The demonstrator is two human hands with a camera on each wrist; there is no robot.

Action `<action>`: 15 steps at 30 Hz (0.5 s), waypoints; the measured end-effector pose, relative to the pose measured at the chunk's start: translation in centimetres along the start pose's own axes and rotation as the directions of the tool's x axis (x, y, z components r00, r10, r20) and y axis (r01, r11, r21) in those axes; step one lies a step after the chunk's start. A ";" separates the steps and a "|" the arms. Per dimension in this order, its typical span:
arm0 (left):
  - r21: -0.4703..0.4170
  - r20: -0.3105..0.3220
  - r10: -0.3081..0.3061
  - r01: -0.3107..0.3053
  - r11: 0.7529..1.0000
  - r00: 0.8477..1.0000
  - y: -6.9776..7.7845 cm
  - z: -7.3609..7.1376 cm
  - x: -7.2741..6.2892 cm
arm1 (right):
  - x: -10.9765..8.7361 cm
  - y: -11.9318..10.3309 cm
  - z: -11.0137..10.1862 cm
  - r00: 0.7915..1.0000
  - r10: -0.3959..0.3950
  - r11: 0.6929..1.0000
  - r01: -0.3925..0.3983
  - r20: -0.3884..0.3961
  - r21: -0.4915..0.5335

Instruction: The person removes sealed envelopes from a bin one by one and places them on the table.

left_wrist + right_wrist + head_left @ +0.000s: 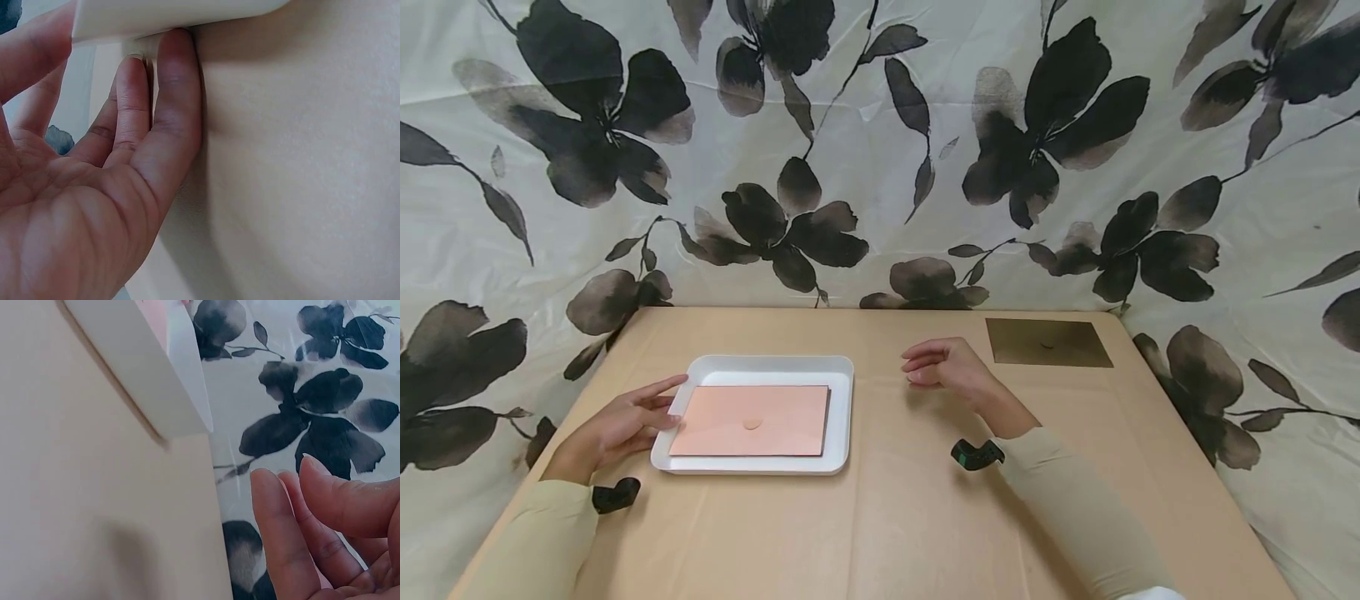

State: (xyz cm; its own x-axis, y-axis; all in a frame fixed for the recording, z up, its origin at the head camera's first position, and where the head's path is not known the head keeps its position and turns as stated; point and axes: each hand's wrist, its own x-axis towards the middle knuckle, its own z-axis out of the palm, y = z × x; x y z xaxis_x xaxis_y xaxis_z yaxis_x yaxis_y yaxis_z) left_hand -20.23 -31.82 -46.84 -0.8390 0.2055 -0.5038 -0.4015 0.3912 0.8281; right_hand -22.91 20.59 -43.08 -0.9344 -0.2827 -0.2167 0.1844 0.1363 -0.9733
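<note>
A white cloth with dark printed flowers (880, 208) fills the upper half of the frame behind a pale wooden counter (917, 533). Left of centre sits a white tray (838, 417), with a pink envelope (722, 421) lying flat in it; a dark edge shows along its right side. The left hand (625, 429) has a light grip on the tray's left rim, thumb over it and fingers against the outside. The right hand (951, 371), right of centre, has its fingers loosely bent, holds nothing and hangs above the counter, well apart from the tray. Near it, at the upper right, lies a gold flat piece (1037, 343). The step in hand looks like steadying the tray; the next move probably calls for the free hand to reach for the gold piece or the envelope
</note>
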 end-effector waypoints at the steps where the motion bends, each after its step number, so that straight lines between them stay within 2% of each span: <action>1: 0.000 -0.003 -0.001 0.001 1.000 1.000 0.0 0.0 -0.1 | 0.0 0.0 0.3 1.000 -0.002 1.000 0.002 0.006 0.002; 15: 0.002 -0.017 0.013 -0.013 1.000 1.000 -0.4 0.4 -0.5 | 0.2 0.3 3.7 0.999 -0.014 1.000 0.015 0.048 -0.020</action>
State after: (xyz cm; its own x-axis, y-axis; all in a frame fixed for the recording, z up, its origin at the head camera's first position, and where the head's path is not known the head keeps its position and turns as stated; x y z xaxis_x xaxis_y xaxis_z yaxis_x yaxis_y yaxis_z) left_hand -19.47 -31.68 -47.03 -0.8504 0.1948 -0.4887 -0.3900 0.3899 0.8342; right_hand -21.92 17.05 -43.64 -0.9212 -0.3302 -0.2059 0.1639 0.1508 -0.9749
